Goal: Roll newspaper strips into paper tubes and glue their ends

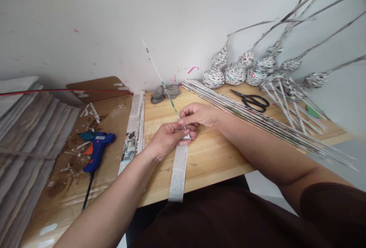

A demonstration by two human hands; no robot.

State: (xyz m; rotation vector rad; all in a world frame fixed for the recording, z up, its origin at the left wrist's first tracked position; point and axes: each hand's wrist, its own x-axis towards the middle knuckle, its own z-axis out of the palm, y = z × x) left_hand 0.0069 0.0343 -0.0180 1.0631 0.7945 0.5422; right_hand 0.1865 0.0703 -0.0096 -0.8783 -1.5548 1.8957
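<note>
Pinching a partly rolled newspaper strip (pixel 178 172), 2 hands (pixel 167 138) (pixel 201 114) sit close.

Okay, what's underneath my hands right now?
Around your left hand and right hand, you can see the wooden board, and a printed paper strip reaching toward you. Whatever lies directly beneath them is covered.

Light is soft, edges stretched and seemingly blurred.

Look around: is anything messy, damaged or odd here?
White papery scraps lie strewn around the blue plastic glue gun on stained brown cardboard, and pink splotches mark the white wall. Both look untidy against the lined-up rolled newspaper sticks.
</note>
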